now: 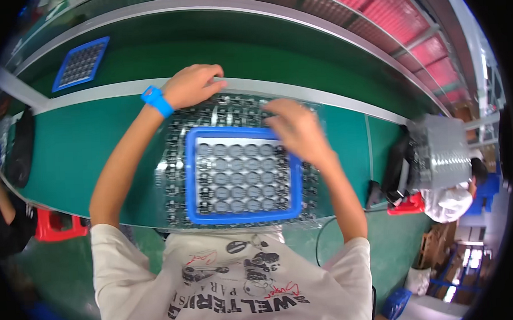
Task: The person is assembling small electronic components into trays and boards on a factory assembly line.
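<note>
The main risk seems to lie at the near edge of the surface (67,151), which the clear plastic sheeting (172,195) reaches. The blue-rimmed tray (245,217) rests on that sheeting, right in front of the person, so a tug on the plastic could drag the tray toward the person's lap. A knock at its far right corner might also jolt the round grey discs (237,178) out of their rows — the right hand (295,127) is just there, and an abrupt sweep would be the likely cause.

Both forearms reach forward, elbows spread wide on either side of the tray. The left hand (195,85), with a blue wristband (158,101) behind it, is bent inward over the pale rail (110,89) by the sheeting's far edge; its fingers are loosely curled, thumb apart, with nothing visible between them. The right hand turns inward over the tray's corner, fingers pointing left, but it is blurred — whether it grips the rim, pinches plastic or merely passes above cannot be told.
</note>
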The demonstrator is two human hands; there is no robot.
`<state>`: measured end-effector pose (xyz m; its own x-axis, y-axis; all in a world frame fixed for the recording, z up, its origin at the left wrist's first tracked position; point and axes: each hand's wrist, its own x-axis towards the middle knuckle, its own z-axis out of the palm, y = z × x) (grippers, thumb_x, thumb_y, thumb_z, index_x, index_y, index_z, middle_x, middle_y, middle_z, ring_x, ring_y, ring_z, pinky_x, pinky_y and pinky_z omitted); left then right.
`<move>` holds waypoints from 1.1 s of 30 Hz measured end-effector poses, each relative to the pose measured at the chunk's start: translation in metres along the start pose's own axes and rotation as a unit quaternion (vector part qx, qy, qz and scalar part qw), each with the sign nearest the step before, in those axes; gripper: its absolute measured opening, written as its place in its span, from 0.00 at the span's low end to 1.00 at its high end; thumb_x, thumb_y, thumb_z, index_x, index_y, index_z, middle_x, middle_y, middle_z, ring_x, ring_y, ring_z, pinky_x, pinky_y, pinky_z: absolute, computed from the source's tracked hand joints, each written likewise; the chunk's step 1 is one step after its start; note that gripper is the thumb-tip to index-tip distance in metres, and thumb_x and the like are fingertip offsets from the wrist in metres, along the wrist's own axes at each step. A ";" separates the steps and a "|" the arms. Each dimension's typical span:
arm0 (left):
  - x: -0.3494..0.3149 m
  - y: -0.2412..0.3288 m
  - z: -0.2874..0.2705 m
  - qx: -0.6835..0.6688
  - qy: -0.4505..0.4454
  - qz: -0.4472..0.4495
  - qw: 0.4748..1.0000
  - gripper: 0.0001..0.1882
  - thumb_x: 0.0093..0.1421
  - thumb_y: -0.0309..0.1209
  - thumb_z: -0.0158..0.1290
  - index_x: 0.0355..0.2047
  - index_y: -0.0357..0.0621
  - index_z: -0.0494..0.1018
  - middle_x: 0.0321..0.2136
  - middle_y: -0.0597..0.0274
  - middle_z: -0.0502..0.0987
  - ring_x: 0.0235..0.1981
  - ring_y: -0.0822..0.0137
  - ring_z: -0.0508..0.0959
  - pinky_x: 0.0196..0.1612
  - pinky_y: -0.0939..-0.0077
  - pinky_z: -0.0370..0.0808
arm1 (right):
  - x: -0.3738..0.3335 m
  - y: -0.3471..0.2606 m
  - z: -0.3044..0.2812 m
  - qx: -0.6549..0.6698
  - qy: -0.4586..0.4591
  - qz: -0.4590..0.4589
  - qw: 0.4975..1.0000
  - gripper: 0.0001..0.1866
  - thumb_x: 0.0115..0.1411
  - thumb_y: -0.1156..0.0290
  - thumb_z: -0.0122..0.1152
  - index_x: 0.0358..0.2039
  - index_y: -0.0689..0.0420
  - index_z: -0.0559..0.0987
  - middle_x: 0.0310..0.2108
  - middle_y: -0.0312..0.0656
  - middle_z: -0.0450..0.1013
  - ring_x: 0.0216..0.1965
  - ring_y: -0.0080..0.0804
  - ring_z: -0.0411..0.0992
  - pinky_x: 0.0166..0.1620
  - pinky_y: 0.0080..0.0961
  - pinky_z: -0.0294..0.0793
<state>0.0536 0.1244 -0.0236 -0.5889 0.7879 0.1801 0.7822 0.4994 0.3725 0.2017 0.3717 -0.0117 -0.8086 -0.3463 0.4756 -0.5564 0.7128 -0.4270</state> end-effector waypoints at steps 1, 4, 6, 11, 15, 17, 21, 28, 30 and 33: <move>-0.023 -0.016 -0.002 -0.047 0.029 -0.036 0.998 0.15 0.64 0.38 0.51 0.41 0.39 0.73 0.36 0.50 0.78 0.37 0.53 0.78 0.42 0.64 0.75 | -0.010 0.011 -0.013 -0.021 0.025 0.111 0.993 0.12 0.57 0.77 0.58 0.42 0.62 0.78 0.42 0.50 0.77 0.40 0.40 0.77 0.47 0.33 0.74; -0.073 -0.041 0.015 -0.239 0.125 -0.125 0.955 0.13 0.65 0.31 0.51 0.47 0.39 0.73 0.41 0.58 0.78 0.43 0.67 0.77 0.47 0.73 0.73 | -0.061 0.085 -0.041 -0.048 0.163 0.192 0.967 0.16 0.61 0.77 0.53 0.51 0.61 0.76 0.50 0.48 0.75 0.54 0.33 0.71 0.56 0.30 0.68; -0.083 -0.045 0.035 -0.341 0.212 -0.139 0.905 0.13 0.65 0.28 0.50 0.48 0.38 0.73 0.44 0.60 0.77 0.47 0.69 0.75 0.51 0.75 0.71 | -0.090 0.121 -0.040 0.165 0.182 0.272 0.930 0.23 0.60 0.82 0.49 0.57 0.64 0.71 0.59 0.47 0.67 0.63 0.38 0.62 0.66 0.33 0.56; -0.072 -0.022 0.040 -0.339 0.312 -0.109 0.881 0.17 0.60 0.18 0.41 0.47 0.36 0.73 0.43 0.58 0.77 0.47 0.67 0.75 0.53 0.74 0.70 | -0.062 0.114 -0.006 0.240 0.157 0.241 0.927 0.23 0.57 0.85 0.43 0.55 0.64 0.71 0.61 0.51 0.65 0.66 0.39 0.59 0.68 0.33 0.54; -0.078 -0.040 0.038 -0.441 0.324 -0.117 0.829 0.18 0.54 0.14 0.35 0.41 0.33 0.72 0.44 0.53 0.77 0.48 0.64 0.75 0.57 0.71 0.68 | -0.042 0.120 0.004 0.277 0.166 0.242 0.915 0.18 0.57 0.86 0.43 0.47 0.62 0.74 0.59 0.50 0.67 0.63 0.38 0.63 0.65 0.31 0.57; -0.081 -0.044 0.037 -0.436 0.305 -0.124 0.838 0.16 0.53 0.14 0.37 0.39 0.33 0.72 0.44 0.53 0.76 0.48 0.64 0.75 0.57 0.71 0.68 | -0.041 0.124 0.003 0.279 0.164 0.254 0.911 0.17 0.57 0.86 0.44 0.44 0.62 0.75 0.59 0.50 0.68 0.61 0.37 0.65 0.64 0.30 0.59; -0.095 -0.040 0.027 -0.331 0.239 -0.112 0.906 0.12 0.54 0.14 0.40 0.34 0.35 0.72 0.47 0.51 0.75 0.50 0.62 0.74 0.56 0.70 0.68 | -0.043 0.124 -0.002 0.273 0.125 0.245 0.922 0.13 0.56 0.88 0.45 0.39 0.63 0.75 0.57 0.49 0.69 0.57 0.34 0.68 0.58 0.26 0.64; -0.093 -0.024 0.016 -0.214 0.175 -0.103 0.956 0.07 0.52 0.20 0.53 0.33 0.38 0.74 0.48 0.53 0.74 0.49 0.59 0.73 0.53 0.70 0.68 | -0.052 0.121 -0.023 0.120 0.045 0.203 0.971 0.11 0.53 0.90 0.51 0.36 0.66 0.76 0.56 0.50 0.69 0.57 0.37 0.68 0.54 0.26 0.68; -0.096 -0.024 0.012 -0.197 0.178 -0.118 0.957 0.07 0.51 0.19 0.53 0.32 0.38 0.74 0.48 0.53 0.75 0.48 0.60 0.74 0.52 0.71 0.68 | -0.042 0.112 -0.022 0.126 0.049 0.217 0.967 0.09 0.55 0.88 0.52 0.36 0.67 0.77 0.56 0.50 0.70 0.56 0.37 0.69 0.53 0.25 0.68; -0.096 -0.032 0.015 -0.225 0.178 -0.141 0.948 0.02 0.59 0.21 0.53 0.32 0.35 0.74 0.48 0.54 0.75 0.47 0.64 0.74 0.51 0.75 0.68 | -0.045 0.119 -0.015 0.173 0.058 0.265 0.947 0.06 0.58 0.85 0.56 0.36 0.67 0.77 0.55 0.50 0.70 0.53 0.37 0.71 0.51 0.24 0.70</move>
<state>0.0882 0.0382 -0.0667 -0.8550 0.4356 0.2814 0.4650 0.4039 0.7878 0.1751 0.4810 -0.0726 -0.9766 0.0886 0.1961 -0.1230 0.5178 -0.8466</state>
